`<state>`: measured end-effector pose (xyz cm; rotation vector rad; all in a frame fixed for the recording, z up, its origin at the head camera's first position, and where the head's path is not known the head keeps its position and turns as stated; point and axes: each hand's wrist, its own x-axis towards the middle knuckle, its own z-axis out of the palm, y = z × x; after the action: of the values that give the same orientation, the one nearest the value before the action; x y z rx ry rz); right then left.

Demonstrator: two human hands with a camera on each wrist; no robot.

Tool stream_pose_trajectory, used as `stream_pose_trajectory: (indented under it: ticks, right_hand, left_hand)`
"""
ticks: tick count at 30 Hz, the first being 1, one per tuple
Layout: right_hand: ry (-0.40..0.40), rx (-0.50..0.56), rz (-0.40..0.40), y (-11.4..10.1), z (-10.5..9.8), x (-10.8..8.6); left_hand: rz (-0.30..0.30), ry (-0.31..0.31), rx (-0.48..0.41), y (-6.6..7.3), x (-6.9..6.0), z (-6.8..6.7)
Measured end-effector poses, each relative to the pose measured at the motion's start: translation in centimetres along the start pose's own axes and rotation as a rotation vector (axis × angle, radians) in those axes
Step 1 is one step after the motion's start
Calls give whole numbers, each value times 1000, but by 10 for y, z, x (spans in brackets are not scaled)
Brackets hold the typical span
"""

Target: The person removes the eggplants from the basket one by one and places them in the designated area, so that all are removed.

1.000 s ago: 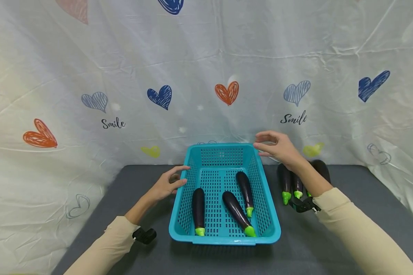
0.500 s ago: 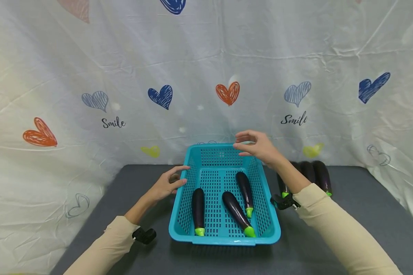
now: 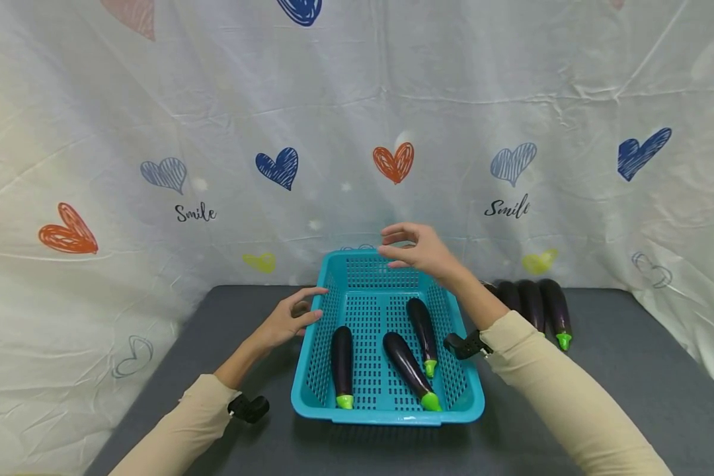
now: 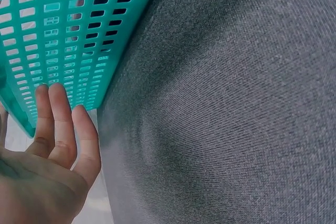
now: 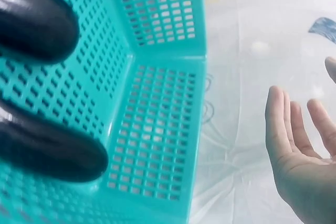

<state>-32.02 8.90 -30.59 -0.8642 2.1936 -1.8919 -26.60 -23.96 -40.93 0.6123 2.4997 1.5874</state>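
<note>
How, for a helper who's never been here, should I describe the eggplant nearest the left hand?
On the dark table sits a turquoise basket. Inside, toward the left hand, lies the eggplant. Unlike the other two eggplants, slanting side by side, it lies alone, running nearly front to back.

Black cursive on white backdrop sheet (image 3: 333,79): left "Smile" (image 3: 196,212), right "Smile" (image 3: 507,208).

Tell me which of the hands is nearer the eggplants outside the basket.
Right. The right hand is raised near the far end of the basket, left of those eggplants; the left hand is at the basket's left side, across it from them.
</note>
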Motion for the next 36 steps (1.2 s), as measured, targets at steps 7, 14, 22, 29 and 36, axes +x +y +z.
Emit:
stream_pose_trajectory:
  ticks: [7,14,22,29,36]
  right_hand:
    - [-27,42,-28,7,18,6]
    - [-61,51,0,19,33,10]
    - [-104,38,41,34,49,13]
    - [-162,-50,50,49,59,15]
    - [-216,-99,63,62,66,20]
  left_hand:
    - [-10,1,-5,0,0,0]
    - [-24,5,-17,-1,1,1]
    - [-21,3,-18,-3,4,2]
    - [-27,-1,-14,-3,5,2]
    - [-16,3,-9,-4,5,1]
